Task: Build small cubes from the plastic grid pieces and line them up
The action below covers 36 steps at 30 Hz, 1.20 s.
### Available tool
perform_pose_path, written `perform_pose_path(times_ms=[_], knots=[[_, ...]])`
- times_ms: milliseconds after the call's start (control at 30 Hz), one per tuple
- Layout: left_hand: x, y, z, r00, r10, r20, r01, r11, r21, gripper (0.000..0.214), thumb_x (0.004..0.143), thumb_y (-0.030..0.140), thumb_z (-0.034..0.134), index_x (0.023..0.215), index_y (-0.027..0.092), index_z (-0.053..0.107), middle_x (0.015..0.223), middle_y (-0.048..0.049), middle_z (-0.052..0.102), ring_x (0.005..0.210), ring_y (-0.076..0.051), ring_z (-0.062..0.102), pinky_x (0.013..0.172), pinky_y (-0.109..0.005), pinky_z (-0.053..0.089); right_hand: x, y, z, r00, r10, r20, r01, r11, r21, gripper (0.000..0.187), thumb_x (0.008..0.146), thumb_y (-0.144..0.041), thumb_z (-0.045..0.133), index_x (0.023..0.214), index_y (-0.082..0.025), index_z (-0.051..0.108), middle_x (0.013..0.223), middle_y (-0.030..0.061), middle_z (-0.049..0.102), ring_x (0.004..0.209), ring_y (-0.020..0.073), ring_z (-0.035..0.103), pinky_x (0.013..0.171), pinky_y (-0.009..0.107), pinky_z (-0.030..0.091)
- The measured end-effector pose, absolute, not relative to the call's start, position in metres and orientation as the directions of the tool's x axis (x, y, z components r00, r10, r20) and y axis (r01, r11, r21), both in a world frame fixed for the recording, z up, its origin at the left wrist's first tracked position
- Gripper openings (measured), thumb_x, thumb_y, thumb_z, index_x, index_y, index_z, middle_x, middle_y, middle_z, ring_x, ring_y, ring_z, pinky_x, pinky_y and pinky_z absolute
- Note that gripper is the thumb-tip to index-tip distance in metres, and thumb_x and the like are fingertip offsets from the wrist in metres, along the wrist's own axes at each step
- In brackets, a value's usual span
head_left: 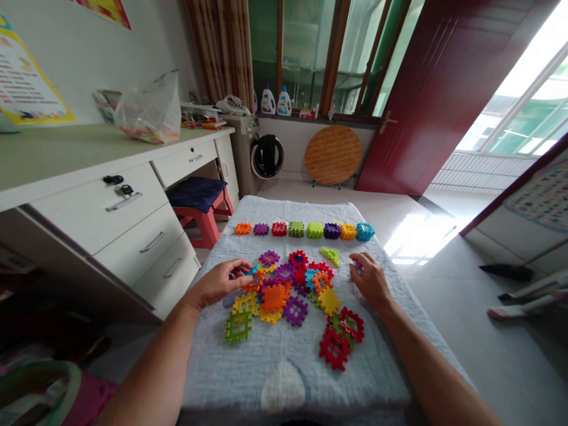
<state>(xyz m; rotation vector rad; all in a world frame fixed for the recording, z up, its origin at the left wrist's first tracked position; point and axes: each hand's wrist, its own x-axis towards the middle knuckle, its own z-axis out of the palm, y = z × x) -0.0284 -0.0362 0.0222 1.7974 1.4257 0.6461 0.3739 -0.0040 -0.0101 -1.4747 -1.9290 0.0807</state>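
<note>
At centre frame the left hand (220, 284) pinches its grip on a teal tile (253, 270) at the edge of the loose pile (284, 293), the right hand (371, 279) has its grip clamped on a purple tile (358, 268), and the row of cubes (306, 229) stands higher up, seemingly kept clear.

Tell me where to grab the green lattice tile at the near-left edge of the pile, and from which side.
Probably its left rim, coming from the left with the left hand. The green lattice tile lies flat on the grey cloth, its left and near edges free, while its far edge meets a yellow tile. Its open windows also offer purchase.
</note>
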Motion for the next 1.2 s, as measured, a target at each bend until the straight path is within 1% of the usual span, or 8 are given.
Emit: perform_pose_path(times_ms=[167,367,533,633,767,967,1100,1200], knots=[[-0.03,-0.028,0.012,0.115,0.991,0.075,0.632,-0.131,0.764,0.043,0.083,0.049,0.045,0.102,0.017,0.066,0.096,-0.0047,0.07,0.09,-0.022,0.063,0.08,-0.03,0.049,0.373,-0.006,-0.009,-0.121,0.877,0.465,0.825,0.349,-0.444,0.022,0.082,-0.024,0.045,0.098,-0.021,0.06,0.09,0.0046,0.06,0.076,0.0177,0.058,0.075,0.031,0.047],[-0.03,-0.024,0.007,0.027,0.992,0.126,0.764,-0.102,0.637,0.042,0.086,0.043,0.037,0.111,0.018,0.06,0.069,0.0007,0.064,0.064,-0.018,0.059,0.066,-0.029,0.048,0.373,-0.004,-0.013,-0.122,0.879,0.461,0.828,0.347,-0.441,0.022,0.082,-0.026,0.046,0.098,-0.022,0.06,0.091,0.0049,0.061,0.075,0.018,0.058,0.076,0.033,0.048],[-0.027,-0.02,-0.002,0.044,0.949,0.311,0.888,-0.18,0.423,0.035,0.083,0.036,0.044,0.104,0.017,0.064,0.101,-0.0093,0.065,0.096,-0.024,0.06,0.09,-0.036,0.044,0.373,-0.003,-0.016,-0.136,0.867,0.48,0.832,0.363,-0.42,0.021,0.083,-0.025,0.046,0.097,-0.021,0.06,0.091,0.0055,0.061,0.075,0.0185,0.058,0.075,0.033,0.048],[-0.022,-0.017,-0.003,0.034,0.927,0.375,0.925,-0.172,0.34,0.033,0.083,0.036,0.047,0.103,0.017,0.065,0.106,-0.0114,0.063,0.102,-0.027,0.057,0.095,-0.04,0.041,0.374,-0.002,-0.017,-0.148,0.864,0.481,0.829,0.374,-0.416,0.022,0.082,-0.024,0.046,0.099,-0.021,0.06,0.092,0.0058,0.061,0.077,0.0188,0.058,0.076,0.033,0.048],[-0.002,-0.011,0.008,0.1,0.942,0.321,0.928,-0.204,0.312,0.035,0.083,0.04,0.051,0.105,0.016,0.065,0.109,-0.0117,0.064,0.102,-0.027,0.057,0.094,-0.038,0.041,0.374,-0.003,-0.019,-0.153,0.865,0.478,0.829,0.375,-0.414,0.024,0.082,-0.023,0.046,0.102,-0.021,0.059,0.092,0.0058,0.061,0.076,0.0188,0.058,0.076,0.033,0.047],[0.035,0.014,0.02,0.116,0.99,0.085,0.963,-0.133,0.234,0.044,0.071,0.046,0.063,0.104,0.017,0.066,0.108,-0.0136,0.065,0.1,-0.03,0.059,0.085,-0.037,0.044,0.373,-0.003,-0.019,-0.149,0.864,0.48,0.817,0.381,-0.432,0.026,0.082,-0.023,0.045,0.104,-0.021,0.058,0.091,0.0054,0.061,0.07,0.0169,0.057,0.074,0.032,0.047],[0.044,0.027,0.019,0.116,0.993,0.035,0.955,-0.121,0.271,0.038,0.065,0.038,0.067,0.096,0.017,0.067,0.095,-0.0104,0.067,0.09,-0.027,0.063,0.079,-0.033,0.047,0.373,-0.003,-0.019,-0.139,0.858,0.495,0.811,0.385,-0.441,0.027,0.081,-0.021,0.046,0.105,-0.02,0.058,0.092,0.005,0.061,0.068,0.0156,0.056,0.072,0.03,0.047],[0.046,0.028,0.023,0.128,0.99,0.052,0.94,-0.138,0.312,0.044,0.065,0.033,0.067,0.106,0.017,0.063,0.097,-0.0082,0.065,0.087,-0.023,0.063,0.079,-0.029,0.048,0.373,-0.003,-0.02,-0.139,0.85,0.509,0.804,0.397,-0.443,0.027,0.081,-0.02,0.047,0.105,-0.019,0.058,0.092,0.005,0.061,0.068,0.0149,0.055,0.07,0.029,0.047]])
